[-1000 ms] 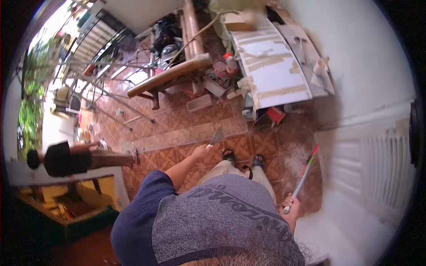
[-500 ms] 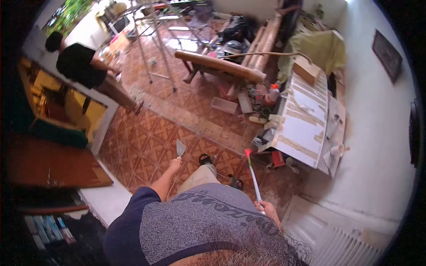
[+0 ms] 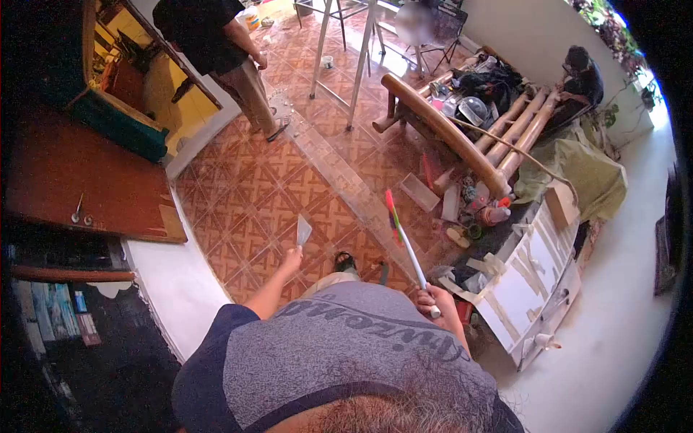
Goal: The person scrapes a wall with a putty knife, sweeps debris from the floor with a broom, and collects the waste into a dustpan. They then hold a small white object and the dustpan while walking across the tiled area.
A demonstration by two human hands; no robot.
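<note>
Grasping a scraper [image 3: 304, 231] in the fingers of the left hand [image 3: 291, 260], a white stick [image 3: 413, 254] in those of the right hand [image 3: 436, 298]. Holding both apart over the tiled floor [image 3: 238, 187].

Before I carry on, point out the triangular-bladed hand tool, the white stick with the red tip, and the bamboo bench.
Triangular-bladed hand tool [image 3: 304, 231]: head view, on the blade.
White stick [image 3: 412, 255]: head view, middle of the shaft.
Bamboo bench [image 3: 455, 142]: head view, on its thick near pole.
</note>
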